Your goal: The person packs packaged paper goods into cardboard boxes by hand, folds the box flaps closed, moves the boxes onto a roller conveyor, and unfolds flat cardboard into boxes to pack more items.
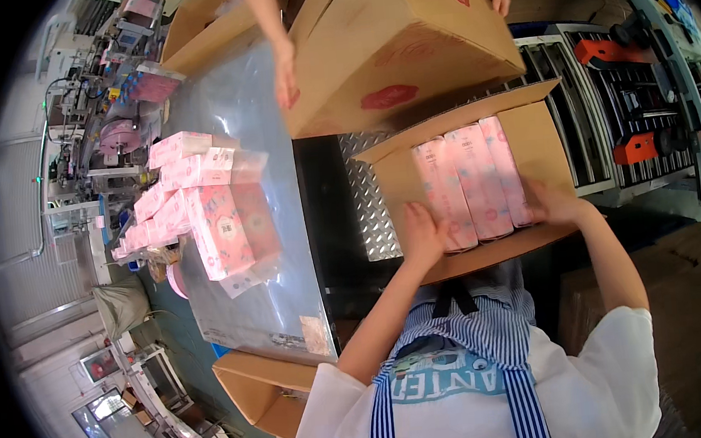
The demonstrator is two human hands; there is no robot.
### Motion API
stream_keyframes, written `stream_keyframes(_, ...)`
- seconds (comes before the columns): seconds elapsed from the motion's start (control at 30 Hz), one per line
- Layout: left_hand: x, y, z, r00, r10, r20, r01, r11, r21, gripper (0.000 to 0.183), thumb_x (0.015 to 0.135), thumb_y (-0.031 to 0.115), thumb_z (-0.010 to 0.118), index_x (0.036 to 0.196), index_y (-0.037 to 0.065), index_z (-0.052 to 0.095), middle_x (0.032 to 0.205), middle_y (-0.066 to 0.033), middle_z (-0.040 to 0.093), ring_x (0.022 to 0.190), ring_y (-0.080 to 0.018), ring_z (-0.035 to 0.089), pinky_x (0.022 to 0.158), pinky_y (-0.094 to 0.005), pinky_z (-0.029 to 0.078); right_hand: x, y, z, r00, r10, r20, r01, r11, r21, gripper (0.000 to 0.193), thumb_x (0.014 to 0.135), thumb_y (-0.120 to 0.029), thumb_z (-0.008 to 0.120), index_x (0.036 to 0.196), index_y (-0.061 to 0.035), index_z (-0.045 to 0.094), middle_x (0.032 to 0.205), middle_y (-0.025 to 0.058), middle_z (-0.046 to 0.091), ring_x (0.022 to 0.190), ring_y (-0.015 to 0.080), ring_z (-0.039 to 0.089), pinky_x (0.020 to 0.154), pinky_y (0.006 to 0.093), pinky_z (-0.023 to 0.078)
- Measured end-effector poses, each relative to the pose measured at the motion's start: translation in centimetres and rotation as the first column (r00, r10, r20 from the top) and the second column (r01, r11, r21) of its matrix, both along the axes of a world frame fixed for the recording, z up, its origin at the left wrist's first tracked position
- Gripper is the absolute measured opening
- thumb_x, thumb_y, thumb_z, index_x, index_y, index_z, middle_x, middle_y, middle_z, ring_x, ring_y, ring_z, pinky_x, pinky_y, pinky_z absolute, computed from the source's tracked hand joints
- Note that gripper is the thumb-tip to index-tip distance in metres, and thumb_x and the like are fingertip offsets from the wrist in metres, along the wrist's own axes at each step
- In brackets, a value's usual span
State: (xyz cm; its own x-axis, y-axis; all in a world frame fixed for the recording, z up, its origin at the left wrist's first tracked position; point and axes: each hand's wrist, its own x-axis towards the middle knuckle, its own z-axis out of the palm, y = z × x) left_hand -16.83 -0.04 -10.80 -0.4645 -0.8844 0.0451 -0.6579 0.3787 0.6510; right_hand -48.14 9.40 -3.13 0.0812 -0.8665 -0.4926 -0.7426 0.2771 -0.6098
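Observation:
Inside an opened cardboard box (470,256), three pink tissue packs (473,187) stand side by side in a row. My left hand (423,233) presses against the left side of the row, low in the box. On the other side, my right hand (556,203) reaches over the box's right wall and bears on the right end of the row. The packs are held between both hands, whose fingertips are partly hidden. Just beyond, a larger cardboard box (386,57) is tilted, with another person's hands (284,83) at its sides.
A metal table (275,309) on the left carries stacked pink packs (217,222). Roller conveyor (583,115) with orange-red parts (640,146) runs on the right. Another open carton (265,385) stands low at left; machinery (118,139) lines the far left. Flat cardboard (665,283) lies at right.

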Motion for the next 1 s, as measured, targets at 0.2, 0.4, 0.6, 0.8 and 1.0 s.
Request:
stream_keyframes(0.2,-2.2,-4.8,5.1,0.768,-0.456,0.449,0.284,0.872,0.399,0.046,0.082,0.041,0.054,0.111,0.006,0.061,0.136,-0.0243,0.035,0.118,-0.0398,0.041,0.098,-0.0454,0.035,2.0,-1.4,4.2,0.975,0.207,-0.075,-0.179,0.944,0.278,0.078,0.065,-0.039,0.074,0.128,-0.0067,0.041,0.129,0.0186,0.044,0.118,0.0369,0.043,0.097,0.0446,0.036)
stream_keyframes(0.4,2.8,-6.4,2.1,0.953,-0.062,0.295,0.068,0.998,-0.009,0.072,0.073,0.036,0.071,0.13,0.004,0.041,0.127,-0.0252,0.045,0.112,-0.0353,0.049,0.097,-0.04,0.038,3.9,-6.7,-2.9,0.808,-0.051,-0.587,-0.236,0.884,-0.403,0.039,0.07,-0.023,0.068,0.105,-0.0093,0.056,0.11,0.01,0.053,0.107,0.0275,0.049,0.097,0.0414,0.035)
stream_keyframes(0.6,3.4,-3.9,-4.0,0.788,0.602,-0.128,-0.139,0.377,0.916,0.076,0.077,0.034,0.073,0.133,0.003,0.033,0.121,-0.0152,0.05,0.112,-0.0229,0.049,0.093,-0.0333,0.042,5.9,-14.5,0.5,0.797,-0.376,-0.473,-0.123,0.665,-0.736,0.021,0.075,-0.021,0.062,0.09,-0.0085,0.056,0.101,0.0088,0.055,0.101,0.0252,0.051,0.101,0.0421,0.034)
stream_keyframes(0.8,3.7,-3.0,-3.6,0.72,0.647,-0.252,0.049,0.316,0.948,0.067,0.081,0.039,0.067,0.128,0.002,0.038,0.119,-0.0112,0.052,0.106,-0.0242,0.053,0.088,-0.037,0.046,5.4,-3.8,-5.1,0.914,-0.345,-0.212,0.107,0.71,-0.696,0.033,0.067,-0.02,0.069,0.094,-0.0072,0.055,0.102,0.012,0.058,0.097,0.0309,0.055,0.092,0.0462,0.039)
stream_keyframes(1.0,-5.2,0.7,-3.4,0.591,0.781,-0.203,0.042,0.221,0.974,0.057,0.086,0.042,0.06,0.121,-0.001,0.045,0.113,-0.0119,0.055,0.101,-0.0242,0.056,0.082,-0.0379,0.05,-8.9,-3.8,-7.5,0.123,-0.878,-0.463,0.546,0.449,-0.707,0.044,0.084,-0.033,0.056,0.118,-0.0057,0.049,0.105,0.0139,0.054,0.102,0.031,0.05,0.087,0.044,0.039)
